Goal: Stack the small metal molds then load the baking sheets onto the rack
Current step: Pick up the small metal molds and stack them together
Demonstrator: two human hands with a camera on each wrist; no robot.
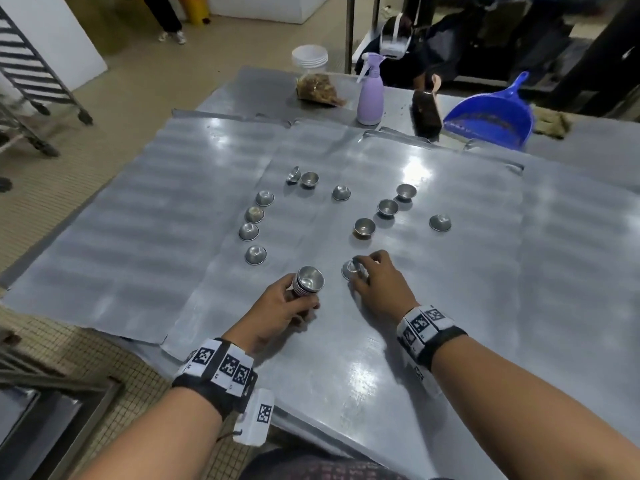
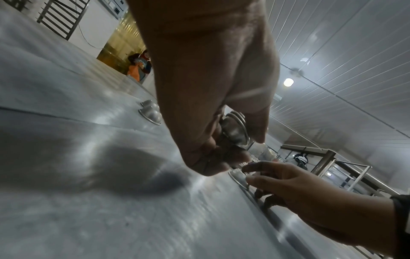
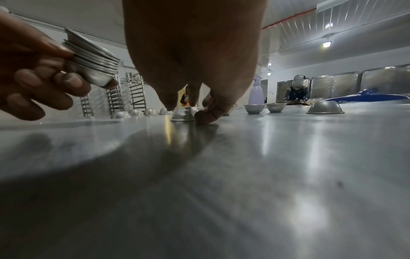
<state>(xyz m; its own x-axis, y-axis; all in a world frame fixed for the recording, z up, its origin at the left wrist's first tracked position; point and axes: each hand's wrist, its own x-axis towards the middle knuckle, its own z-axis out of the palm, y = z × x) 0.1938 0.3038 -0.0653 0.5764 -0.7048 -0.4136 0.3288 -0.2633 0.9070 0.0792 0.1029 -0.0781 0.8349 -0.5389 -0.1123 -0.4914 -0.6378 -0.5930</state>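
Note:
My left hand (image 1: 282, 303) grips a stack of several small metal molds (image 1: 309, 280), tilted with the open end away from me; the same stack (image 3: 93, 59) shows at the left of the right wrist view. My right hand (image 1: 375, 282) curls its fingertips round an upturned mold (image 1: 350, 270) that sits rim-down on the baking sheet (image 1: 346, 358); in the right wrist view the thumb touches that mold (image 3: 184, 113). Several loose molds lie spread over the sheets, one column at the left (image 1: 255, 255) and others at the right (image 1: 364, 227).
A tray rack (image 1: 31, 71) stands on the floor at the far left. At the table's back edge are a purple spray bottle (image 1: 370, 95), a brush (image 1: 426, 112), a blue dustpan (image 1: 491, 116), a bag of crumbs (image 1: 318, 88) and white bowls (image 1: 309, 57). A person works behind.

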